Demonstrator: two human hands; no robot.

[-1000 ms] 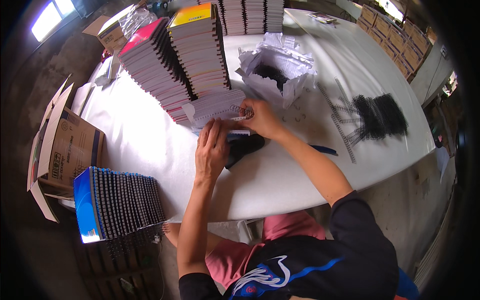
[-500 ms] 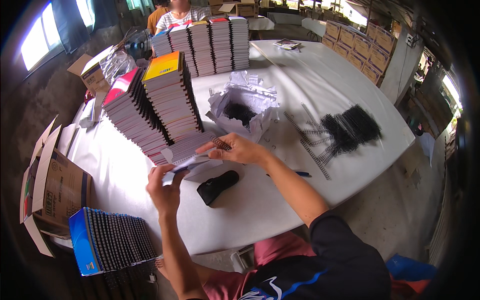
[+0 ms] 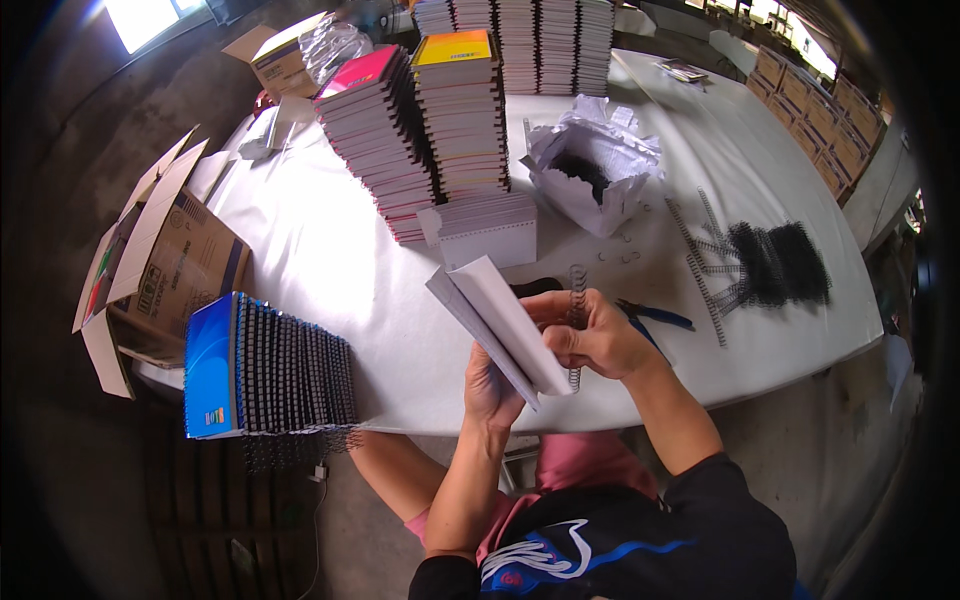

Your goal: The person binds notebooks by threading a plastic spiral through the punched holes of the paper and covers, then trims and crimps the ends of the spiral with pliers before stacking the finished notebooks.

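Note:
My left hand (image 3: 492,385) holds an unbound notebook block (image 3: 497,325) with white covers, tilted up over the table's near edge. My right hand (image 3: 592,335) grips the block's right edge and holds a black spiral wire coil (image 3: 577,300) upright against it. Behind them on the white table (image 3: 340,280) lies a low pile of punched white notebook blocks (image 3: 487,228).
Tall stacks of colourful notebooks (image 3: 420,120) stand at the table's back. A torn white paper package (image 3: 592,175) holds black coils; more loose black coils (image 3: 770,262) lie at the right. Blue-handled pliers (image 3: 655,315) lie nearby. Bound blue notebooks (image 3: 265,365) and an open cardboard box (image 3: 165,265) sit at left.
Both hands lifted the white notebook block off the pile and brought it toward me over the table's edge. My right hand now holds a black coil against it.

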